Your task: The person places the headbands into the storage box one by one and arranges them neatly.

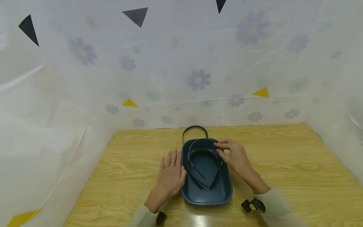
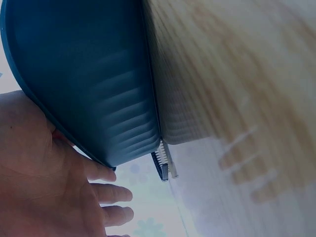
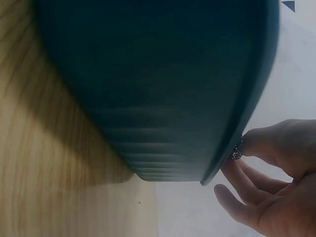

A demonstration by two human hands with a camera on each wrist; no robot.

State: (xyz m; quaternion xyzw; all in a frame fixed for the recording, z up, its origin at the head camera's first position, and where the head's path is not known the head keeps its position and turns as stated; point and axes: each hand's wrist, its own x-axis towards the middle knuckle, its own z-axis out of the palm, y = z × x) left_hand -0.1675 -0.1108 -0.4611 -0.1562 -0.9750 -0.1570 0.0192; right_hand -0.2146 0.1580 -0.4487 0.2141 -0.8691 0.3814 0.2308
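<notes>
A deep blue rectangular tub (image 1: 207,201) stands on the table between the two hands. My right hand (image 1: 234,156) pinches a thin glittery headband (image 3: 238,149) between thumb and fingers at the tub's right rim. The band's arc spans the tub, and one end points down inside. Under it, a black headband (image 1: 217,177) lies in the tub. My left hand (image 1: 171,177) has its fingers straight along the left side, thumb at the rim. In the left wrist view, the fingertips (image 2: 118,193) reach past the tub's wall.
Behind the tub, a black toothed headband (image 1: 195,127) stands arched near the far edge of the wood-grain table (image 1: 136,157). Pale flowered sheeting (image 1: 170,78) encloses the table at the back and both sides. Each wrist wears a black strap (image 1: 258,205).
</notes>
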